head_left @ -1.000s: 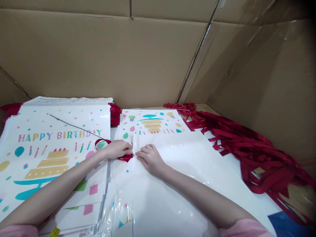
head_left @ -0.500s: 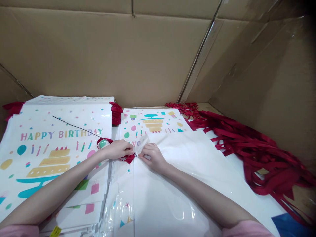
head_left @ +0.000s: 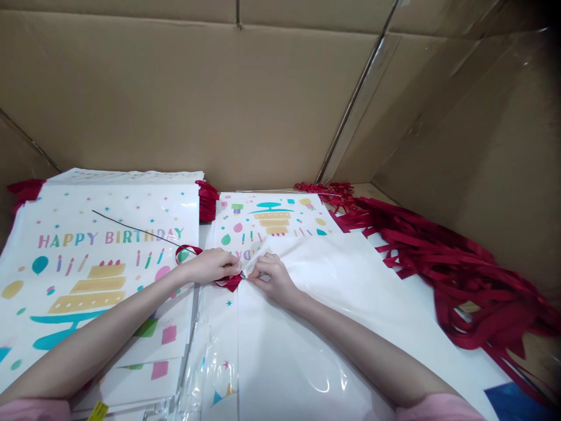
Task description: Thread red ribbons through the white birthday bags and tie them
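My left hand (head_left: 214,266) is closed on a short red ribbon (head_left: 231,284), which loops out past its wrist side. A thin dark wire or cord (head_left: 131,224) runs from near that hand over the left printed stack. Touching close to the fingertips of the left, my right hand (head_left: 272,279) pinches the lifted edge of a large white sheet (head_left: 307,327). A small dark spot, perhaps a hole, shows between the fingertips. Under the white sheet lies a birthday print (head_left: 272,213) with a cake, seen upside down.
A stack of "HAPPY BIRTHDAY" sheets (head_left: 105,204) lies at left, with red ribbon (head_left: 208,202) at its side. Loose red ribbons (head_left: 473,292) heap at right. Cardboard walls (head_left: 175,99) rise behind and at right. A blue piece (head_left: 515,400) is at lower right.
The view has shifted very slightly. Both hands remain together at the sheet's edge, and the fingers of my right hand have moved a little around it.
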Tool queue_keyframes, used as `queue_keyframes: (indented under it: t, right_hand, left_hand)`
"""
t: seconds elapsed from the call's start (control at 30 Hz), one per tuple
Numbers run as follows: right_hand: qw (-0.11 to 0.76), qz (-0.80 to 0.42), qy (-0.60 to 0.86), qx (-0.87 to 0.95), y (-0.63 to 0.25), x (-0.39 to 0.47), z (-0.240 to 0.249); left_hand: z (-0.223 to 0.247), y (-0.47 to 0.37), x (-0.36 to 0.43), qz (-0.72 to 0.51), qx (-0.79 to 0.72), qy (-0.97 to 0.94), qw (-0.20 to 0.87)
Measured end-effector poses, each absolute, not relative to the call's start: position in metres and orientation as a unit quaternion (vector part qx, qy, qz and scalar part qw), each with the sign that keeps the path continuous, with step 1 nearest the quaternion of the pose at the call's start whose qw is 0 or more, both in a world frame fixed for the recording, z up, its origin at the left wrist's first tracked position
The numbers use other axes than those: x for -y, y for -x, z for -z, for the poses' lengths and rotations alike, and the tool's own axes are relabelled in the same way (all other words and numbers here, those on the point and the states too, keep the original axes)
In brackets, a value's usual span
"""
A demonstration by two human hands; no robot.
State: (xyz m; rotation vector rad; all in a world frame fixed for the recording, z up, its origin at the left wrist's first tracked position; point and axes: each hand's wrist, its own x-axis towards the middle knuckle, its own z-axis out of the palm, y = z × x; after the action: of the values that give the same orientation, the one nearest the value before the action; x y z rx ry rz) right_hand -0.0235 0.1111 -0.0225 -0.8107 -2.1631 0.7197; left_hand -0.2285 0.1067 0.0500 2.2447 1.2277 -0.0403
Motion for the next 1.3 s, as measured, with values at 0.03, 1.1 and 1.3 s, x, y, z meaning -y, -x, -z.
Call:
queue_keyframes:
  t: [0.03,1.1,1.3]
  right_hand:
    - [0.353,-0.278,0.316,0.835,0.0235,-0.1115,0.0231]
    - [0.366,-0.274,0.316,0.831,0.0249,-0.1114,0.0248]
    - [0.348,-0.262,0.333,0.836,0.0246,-0.1104,0.0233]
  left_hand:
    - [-0.0503,0.2282,-0.1066,0.016,-0.461,-0.840,0.288]
    - [-0.0513,0.2237,-0.1043,0.017,-0.489,-0.829,0.272]
    - [-0.0470,0.2240,-0.1052,0.016,-0.509,-0.827,0.239]
